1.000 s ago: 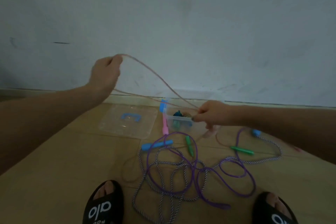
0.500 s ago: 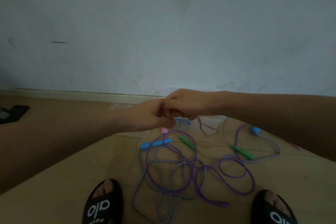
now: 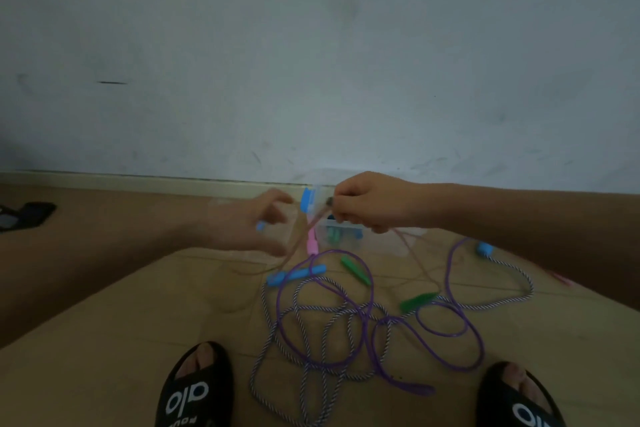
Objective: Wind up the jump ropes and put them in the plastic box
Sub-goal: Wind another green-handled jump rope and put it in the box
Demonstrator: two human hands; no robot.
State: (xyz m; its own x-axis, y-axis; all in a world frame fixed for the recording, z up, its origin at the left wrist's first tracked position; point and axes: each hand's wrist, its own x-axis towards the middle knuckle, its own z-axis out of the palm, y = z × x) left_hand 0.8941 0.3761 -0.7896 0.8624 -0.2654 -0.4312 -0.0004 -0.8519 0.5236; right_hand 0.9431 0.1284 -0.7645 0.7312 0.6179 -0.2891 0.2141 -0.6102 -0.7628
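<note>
My right hand (image 3: 367,203) grips gathered loops of a thin pink jump rope (image 3: 408,246) in front of the clear plastic box (image 3: 346,236). The rope's pink handle (image 3: 312,241) lies beside the box. My left hand (image 3: 252,225) is blurred, a little to the left of the right hand, thumb and fingers spread apart, with a pink strand running down past its fingertips. A purple rope (image 3: 372,291) with green handles (image 3: 355,270) and a striped rope (image 3: 311,378) with blue handles (image 3: 296,274) lie tangled on the floor.
The box's clear lid with a blue handle (image 3: 260,226) lies behind my left hand. The wall and skirting board (image 3: 138,180) stand just past the box. A dark flat object (image 3: 27,215) is at far left. My sandalled feet (image 3: 197,388) flank the tangle.
My left hand came down from high on the left to meet the right hand, and has now drawn away from it to the left. The right hand keeps hold of the pink rope.
</note>
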